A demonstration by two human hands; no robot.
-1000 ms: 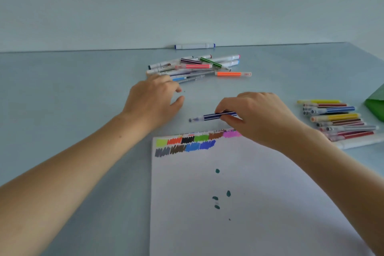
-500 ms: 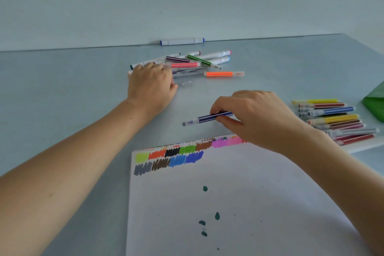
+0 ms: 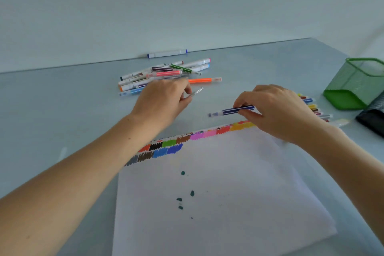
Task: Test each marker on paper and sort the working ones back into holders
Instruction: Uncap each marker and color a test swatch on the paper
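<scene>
Right hand (image 3: 278,110) pinches uncapped blue marker (image 3: 236,109); left hand (image 3: 164,100) pinches clear cap (image 3: 196,92); should line cap with tip, press straight until seated.

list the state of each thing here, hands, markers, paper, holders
left hand: pinches a clear cap
right hand: holds the dark blue marker
dark blue marker: uncapped, tip bare, above the table
paper: flat, colour swatches along its far edge, some teal dots
marker pile: capped, loose on the table
sorted row: side by side behind the right hand
green holder: tipped on its side
black holder: mostly out of frame
</scene>
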